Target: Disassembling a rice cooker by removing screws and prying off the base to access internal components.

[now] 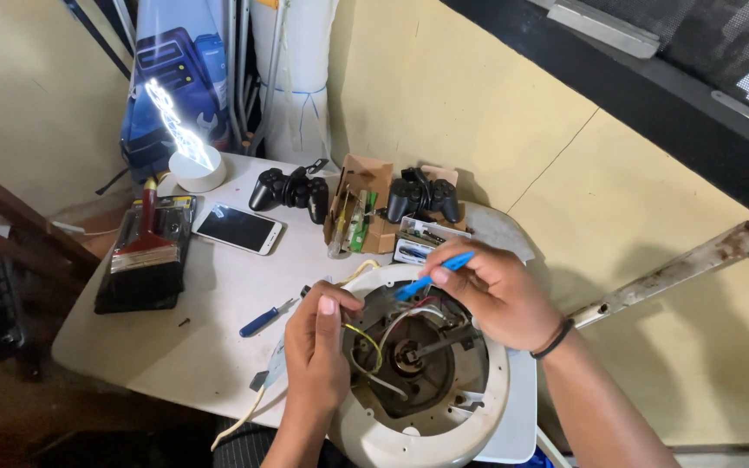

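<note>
Head view: white table (210,312) bears a round white appliance base (426,433), wiring exposed inside, and a cardboard box (366,212) of small tools. Right hand (496,295) pinches a blue-handled tool (435,273) over the base; left hand (318,347) fingers pinch its wires.

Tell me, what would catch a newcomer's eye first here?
Probably the round white appliance base lying open at the table's near edge, wires and metal parts exposed. The right hand holds a blue-handled tool over it, while the left hand steadies its rim. Behind, a glowing lamp shines at the table's far left corner.
</note>
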